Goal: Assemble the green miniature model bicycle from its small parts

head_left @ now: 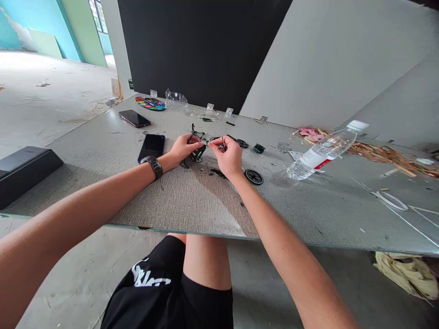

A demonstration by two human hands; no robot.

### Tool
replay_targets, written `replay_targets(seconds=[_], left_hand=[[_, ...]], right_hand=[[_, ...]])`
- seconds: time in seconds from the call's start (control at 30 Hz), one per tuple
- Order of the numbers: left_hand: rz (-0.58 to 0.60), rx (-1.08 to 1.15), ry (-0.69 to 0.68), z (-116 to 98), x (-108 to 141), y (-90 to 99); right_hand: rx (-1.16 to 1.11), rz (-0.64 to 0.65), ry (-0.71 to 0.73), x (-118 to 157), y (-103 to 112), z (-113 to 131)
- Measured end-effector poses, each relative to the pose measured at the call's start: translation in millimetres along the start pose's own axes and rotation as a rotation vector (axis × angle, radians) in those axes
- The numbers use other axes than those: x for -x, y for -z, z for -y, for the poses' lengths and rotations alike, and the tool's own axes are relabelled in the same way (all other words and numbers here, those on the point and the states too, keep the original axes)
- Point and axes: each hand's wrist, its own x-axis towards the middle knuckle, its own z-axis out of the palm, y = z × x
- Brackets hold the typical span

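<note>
On counter (171, 196), straight ahead: miniature bike frame (198, 156) sits between hands, closer to left. Left hand (183, 148) pinches frame from its left side. Right hand (229, 157) at frame's right, fingertips pressed together; cannot tell on what. Visible length runs away from body, exact axis hidden by fingers. Loose wheel (254, 177) just right of right wrist.

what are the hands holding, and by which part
The left hand holds the bike frame by its middle. The right hand is beside it; what it pinches, if anything, is too small to tell.
</note>
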Motion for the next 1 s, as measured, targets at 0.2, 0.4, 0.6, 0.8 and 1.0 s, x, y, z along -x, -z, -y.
replay_targets(seconds=[0.2,0.4,0.6,0.8,1.0], left_hand=[[-0.062,0.033,0.011,-2.4,-0.2,-2.0],[-0.062,0.046,0.011,-1.0,-0.5,-2.4],[-0.056,0.023,0.006,1.9,-1.5,-1.6],[-0.053,-0.001,-0.007,2.5,-1.4,-0.8],[-0.041,0.001,-0.017,5.1,-2.3,-0.3]], right_hand=[[0.060,0.080,0.027,-2.8,2.6,-8.0],[0.109,0.119,0.050,-4.5,9.9,-3.3],[0.121,0.125,0.076,-2.7,9.7,1.0],[0.207,0.160,0.113,-2.7,10.7,2.5],[0.340,0.191,0.155,-2.2,10.8,4.0]])
